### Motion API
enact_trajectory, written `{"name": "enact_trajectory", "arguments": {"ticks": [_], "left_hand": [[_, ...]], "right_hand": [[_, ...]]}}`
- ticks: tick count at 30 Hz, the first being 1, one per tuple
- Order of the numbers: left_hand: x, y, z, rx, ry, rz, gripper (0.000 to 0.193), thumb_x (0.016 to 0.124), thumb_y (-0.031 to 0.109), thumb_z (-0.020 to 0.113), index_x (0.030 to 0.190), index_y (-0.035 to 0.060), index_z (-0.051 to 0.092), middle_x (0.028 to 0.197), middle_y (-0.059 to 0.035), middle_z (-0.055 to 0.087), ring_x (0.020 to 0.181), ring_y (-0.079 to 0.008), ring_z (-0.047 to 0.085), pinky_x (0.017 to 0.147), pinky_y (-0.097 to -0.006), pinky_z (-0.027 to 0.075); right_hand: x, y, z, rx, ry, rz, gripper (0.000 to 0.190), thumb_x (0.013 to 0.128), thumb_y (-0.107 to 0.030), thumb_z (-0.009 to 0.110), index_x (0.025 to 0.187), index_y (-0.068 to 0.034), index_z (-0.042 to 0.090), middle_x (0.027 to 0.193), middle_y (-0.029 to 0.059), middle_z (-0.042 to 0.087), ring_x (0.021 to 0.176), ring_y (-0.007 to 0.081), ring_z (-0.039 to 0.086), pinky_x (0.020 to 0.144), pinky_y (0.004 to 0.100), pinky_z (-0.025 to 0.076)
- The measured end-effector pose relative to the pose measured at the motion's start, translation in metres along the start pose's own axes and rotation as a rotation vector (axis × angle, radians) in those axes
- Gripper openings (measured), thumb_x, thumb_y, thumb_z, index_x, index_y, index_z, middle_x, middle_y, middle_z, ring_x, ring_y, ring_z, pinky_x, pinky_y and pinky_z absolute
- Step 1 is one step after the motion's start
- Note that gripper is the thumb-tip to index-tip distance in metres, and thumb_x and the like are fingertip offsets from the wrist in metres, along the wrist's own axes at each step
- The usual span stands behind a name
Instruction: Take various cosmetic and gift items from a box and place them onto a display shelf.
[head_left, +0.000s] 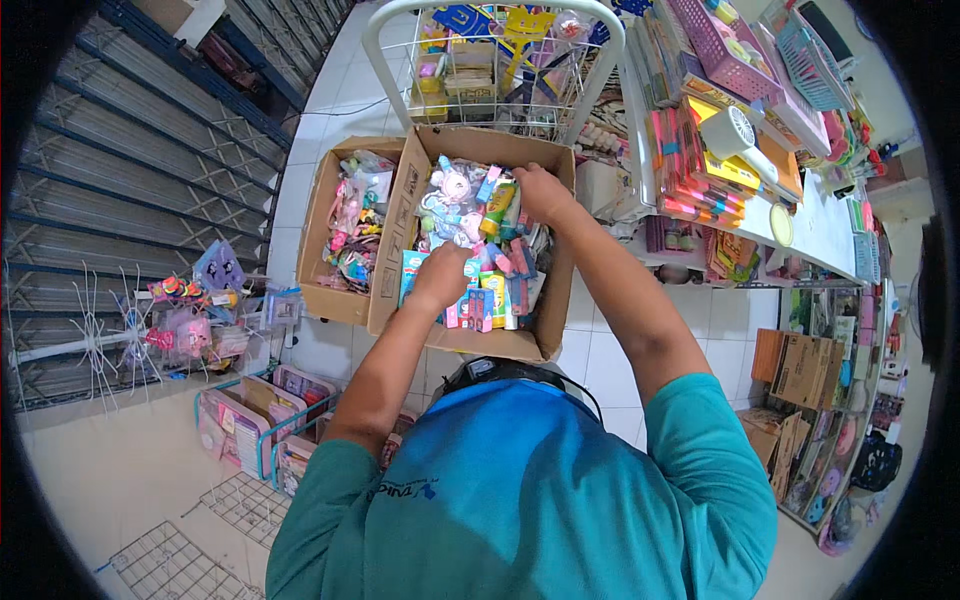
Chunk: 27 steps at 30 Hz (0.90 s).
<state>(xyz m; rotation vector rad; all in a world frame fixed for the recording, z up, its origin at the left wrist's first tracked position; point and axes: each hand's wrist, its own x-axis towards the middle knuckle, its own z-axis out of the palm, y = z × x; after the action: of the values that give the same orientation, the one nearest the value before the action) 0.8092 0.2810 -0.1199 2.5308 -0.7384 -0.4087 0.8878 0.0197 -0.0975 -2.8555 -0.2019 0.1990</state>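
An open cardboard box (491, 345) stands in front of me, full of small goods. My left hand (442, 274) is over its near left part, on or just above a light-blue printed packet (412, 264); its fingertips are hidden. At the far right inner corner, my right hand (541, 193) reaches down beside a yellow-green tube (498, 208), fingers partly out of sight. Between the hands lie clear plastic bags with plush-looking figures (454, 185). Small pink-and-blue boxes (481, 309) and another yellow tube (493, 285) sit near the front wall.
A second cardboard box (330, 304) with bagged trinkets adjoins on the left. Beyond stands a white wire basket cart (495, 112). To the right, a white shelf (817, 225) carries notebooks and a handheld fan (739, 142). Wire hooks (90, 330) project at left.
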Motion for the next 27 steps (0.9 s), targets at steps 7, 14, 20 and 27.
{"name": "enact_trajectory", "arguments": {"ticks": [7, 14, 20, 27], "left_hand": [[-0.012, -0.018, -0.015, -0.087, -0.038, -0.040, 0.042, 0.075, 0.004, 0.077, 0.117, 0.0066, 0.069, 0.108, -0.0193, 0.065, 0.110, -0.0390, 0.062, 0.095, -0.0475, 0.050], [-0.022, -0.014, -0.030, -0.345, -0.133, -0.089, 0.037, 0.076, 0.003, 0.075, 0.113, 0.0046, 0.066, 0.100, -0.0202, 0.072, 0.094, -0.0395, 0.070, 0.082, -0.0430, 0.056], [-0.021, -0.031, -0.035, -0.529, -0.155, -0.132, 0.035, 0.080, 0.005, 0.076, 0.114, -0.0027, 0.069, 0.094, -0.0148, 0.074, 0.085, -0.0249, 0.073, 0.079, -0.0369, 0.057], [-0.012, -0.039, -0.047, -0.851, -0.137, -0.180, 0.027, 0.093, 0.012, 0.072, 0.114, -0.0045, 0.071, 0.094, -0.0049, 0.073, 0.083, -0.0100, 0.065, 0.074, -0.0285, 0.053]], "right_hand": [[0.022, 0.015, 0.024, -0.031, -0.027, 0.079, 0.029, 0.095, -0.010, 0.052, 0.117, 0.000, 0.066, 0.123, 0.0259, 0.064, 0.111, 0.0416, 0.067, 0.097, 0.0484, 0.055], [0.029, 0.035, 0.026, -0.134, -0.023, 0.017, 0.026, 0.088, -0.008, 0.057, 0.109, -0.003, 0.071, 0.111, 0.0229, 0.071, 0.104, 0.0390, 0.070, 0.091, 0.0475, 0.057], [0.013, 0.017, -0.006, -0.102, -0.045, -0.070, 0.021, 0.086, -0.012, 0.060, 0.101, -0.010, 0.075, 0.100, 0.0169, 0.075, 0.097, 0.0357, 0.073, 0.086, 0.0464, 0.059], [-0.007, 0.013, -0.038, -0.005, -0.128, -0.149, 0.018, 0.084, -0.018, 0.066, 0.099, -0.015, 0.075, 0.097, 0.0136, 0.075, 0.093, 0.0352, 0.072, 0.083, 0.0475, 0.058]]}}
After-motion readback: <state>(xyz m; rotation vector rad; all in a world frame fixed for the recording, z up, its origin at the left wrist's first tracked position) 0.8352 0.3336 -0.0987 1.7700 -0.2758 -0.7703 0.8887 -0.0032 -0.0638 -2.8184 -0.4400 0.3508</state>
